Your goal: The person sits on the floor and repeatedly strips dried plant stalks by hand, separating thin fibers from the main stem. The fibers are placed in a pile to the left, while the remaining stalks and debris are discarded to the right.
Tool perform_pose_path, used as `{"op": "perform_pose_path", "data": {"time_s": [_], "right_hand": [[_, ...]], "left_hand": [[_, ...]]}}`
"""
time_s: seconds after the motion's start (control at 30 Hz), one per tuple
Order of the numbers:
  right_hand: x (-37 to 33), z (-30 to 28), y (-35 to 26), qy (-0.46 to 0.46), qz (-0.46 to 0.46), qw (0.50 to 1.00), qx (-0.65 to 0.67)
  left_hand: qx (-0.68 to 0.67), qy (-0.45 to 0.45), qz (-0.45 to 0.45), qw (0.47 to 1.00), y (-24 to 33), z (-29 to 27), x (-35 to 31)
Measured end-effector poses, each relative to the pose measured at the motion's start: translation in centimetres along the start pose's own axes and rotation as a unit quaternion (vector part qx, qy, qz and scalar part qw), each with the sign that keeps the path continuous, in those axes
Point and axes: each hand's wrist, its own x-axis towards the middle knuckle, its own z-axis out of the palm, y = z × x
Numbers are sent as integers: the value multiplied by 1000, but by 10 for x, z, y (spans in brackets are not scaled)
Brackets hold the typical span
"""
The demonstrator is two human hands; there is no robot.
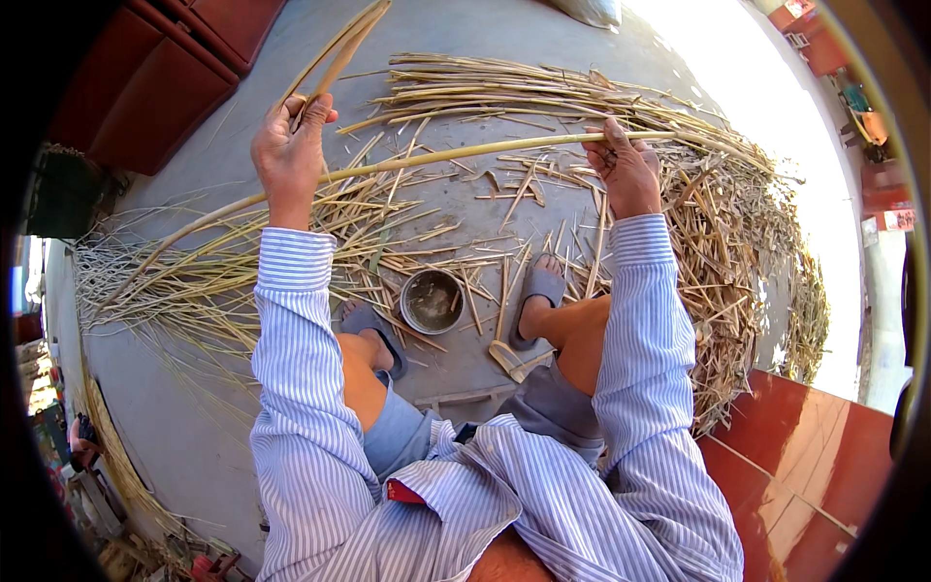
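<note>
My left hand, raised at the upper left, is closed on a folded tan strip of dry leaf sheath that sticks up past the fingers. A long yellowish stalk runs across in front of me. My right hand pinches it near its right end between thumb and fingers. To the left, the stalk passes behind my left wrist and slopes down over a spread of thin stalks. Between my feet stands a round metal bowl; what lies in its bottom is unclear.
Beyond my hands lies a bundle of long dry stalks. A heap of dry husks covers the right side, near red tiles. Broken pieces litter the grey floor around my sandalled feet. Dark red furniture stands at the upper left.
</note>
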Motion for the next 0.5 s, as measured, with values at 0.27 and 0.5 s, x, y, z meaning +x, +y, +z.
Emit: {"op": "perform_pose_path", "data": {"time_s": [0.27, 0.5], "right_hand": [[7, 0, 8, 11, 5, 1000, 18], [9, -1, 3, 37, 0, 999, 16]], "left_hand": [[329, -49, 287, 898, 8, 11, -14], [74, -280, 160, 944, 26, 17, -33]]}}
